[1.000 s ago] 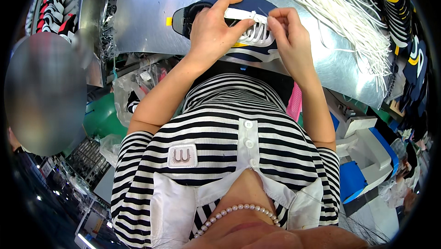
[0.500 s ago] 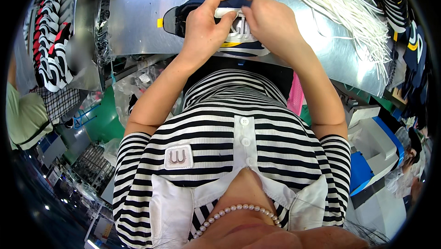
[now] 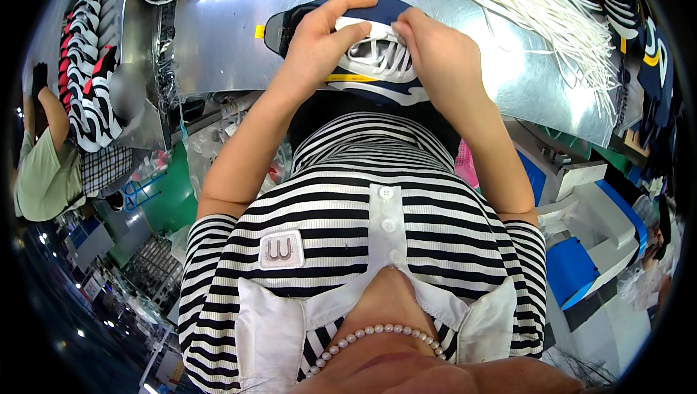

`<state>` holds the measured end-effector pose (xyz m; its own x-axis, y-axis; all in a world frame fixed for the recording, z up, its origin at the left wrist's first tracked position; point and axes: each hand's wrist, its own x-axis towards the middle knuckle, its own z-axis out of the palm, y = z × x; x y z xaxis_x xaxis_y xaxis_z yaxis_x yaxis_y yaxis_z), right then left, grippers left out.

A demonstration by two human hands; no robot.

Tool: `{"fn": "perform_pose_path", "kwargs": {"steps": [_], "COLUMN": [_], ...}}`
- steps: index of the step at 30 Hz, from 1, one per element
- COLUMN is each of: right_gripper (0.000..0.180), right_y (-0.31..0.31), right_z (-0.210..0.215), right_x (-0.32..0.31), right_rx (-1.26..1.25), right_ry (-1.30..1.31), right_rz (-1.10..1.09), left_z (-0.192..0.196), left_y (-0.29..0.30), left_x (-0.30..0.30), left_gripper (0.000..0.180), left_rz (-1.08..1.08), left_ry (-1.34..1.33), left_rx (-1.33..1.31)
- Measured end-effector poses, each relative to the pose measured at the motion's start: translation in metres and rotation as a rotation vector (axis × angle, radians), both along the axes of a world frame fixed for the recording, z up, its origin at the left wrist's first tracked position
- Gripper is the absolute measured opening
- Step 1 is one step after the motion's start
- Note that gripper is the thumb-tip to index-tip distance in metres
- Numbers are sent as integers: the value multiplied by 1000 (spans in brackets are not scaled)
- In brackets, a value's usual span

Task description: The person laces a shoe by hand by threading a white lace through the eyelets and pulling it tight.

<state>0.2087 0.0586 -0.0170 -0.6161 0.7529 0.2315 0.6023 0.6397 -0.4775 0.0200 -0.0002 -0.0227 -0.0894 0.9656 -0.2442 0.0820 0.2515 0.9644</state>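
Observation:
A navy shoe upper with white and yellow trim lies on its side near the front edge of the metal table. White shoelace criss-crosses its opening. My left hand grips the upper, thumb on the white edge beside the lacing and index finger stretched over the navy far side. At the other end of the lacing, my right hand is closed in a pinch, its fingertips against the far row of eyelets. Whatever sits between those fingertips is too small to make out.
Loose white laces lie heaped on the metal table at the right. Navy uppers are stacked beyond them. White, black and red uppers line the left. A blue-and-white box stands lower right. A person is at far left.
The upper and both hands have come a little nearer to me. More of the crossed lacing shows, as my right fingertips have moved off the upper's far navy part to the eyelet edge.

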Motion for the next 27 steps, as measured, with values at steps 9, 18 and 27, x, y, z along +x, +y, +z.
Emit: {"fn": "perform_pose_path", "kwargs": {"steps": [9, 18, 27], "right_gripper": [28, 11, 17], "right_y": [21, 13, 19], "right_z": [-37, -48, -47], "right_x": [3, -6, -2], "right_rx": [-386, -46, -222], "right_ry": [436, 345, 628], "right_rz": [-232, -212, -158], "left_z": [3, 4, 31], "left_y": [8, 16, 14], "left_x": [2, 8, -14], "left_gripper": [48, 66, 55], "left_rz": [-64, -28, -183], "left_ry": [162, 412, -88], "left_rx": [179, 48, -201]}}
